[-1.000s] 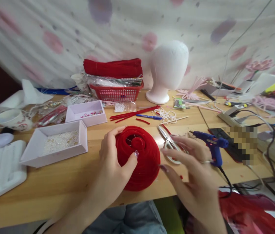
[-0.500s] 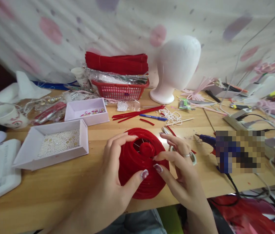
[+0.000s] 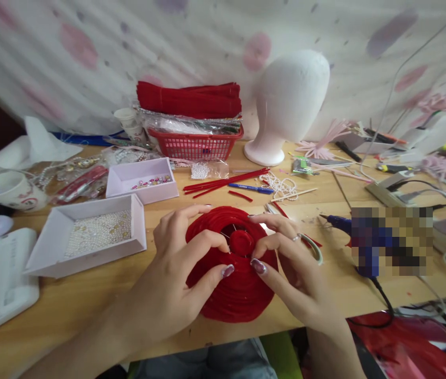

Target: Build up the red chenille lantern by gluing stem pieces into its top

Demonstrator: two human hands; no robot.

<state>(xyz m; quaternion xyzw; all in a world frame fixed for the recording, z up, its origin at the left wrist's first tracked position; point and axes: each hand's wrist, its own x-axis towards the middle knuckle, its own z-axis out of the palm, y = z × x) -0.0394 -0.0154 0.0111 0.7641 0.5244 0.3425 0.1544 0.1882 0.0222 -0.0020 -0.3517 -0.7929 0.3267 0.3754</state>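
A round red piece (image 3: 234, 300), wound in rings of fuzzy chenille-like strip, sits at the front edge of the table between my hands. In its top is a dark opening crossed by thin wires, around a red button-like centre (image 3: 241, 243). My left hand (image 3: 185, 258) wraps its left side, with index finger and thumb bent over the rings beside the opening. From the right, my right hand (image 3: 291, 263) grips it, thumb and index fingertip close together at the opening's near right edge. A ring shows on one right finger. The undersides of both hands' grips are hidden.
Left stand white boxes of pearl beads (image 3: 98, 231) and gems (image 3: 151, 181). A red basket (image 3: 195, 145) and white foam head (image 3: 291, 100) stand behind, with red stems (image 3: 226, 181) in front. Right lie scissors (image 3: 317, 250), a blue glue gun (image 3: 339, 223) and cables.
My left index finger has come down from the far rim to the near left edge of the opening, closer to the thumb. My right hand stays pinched at the opening; the view shifts slightly.
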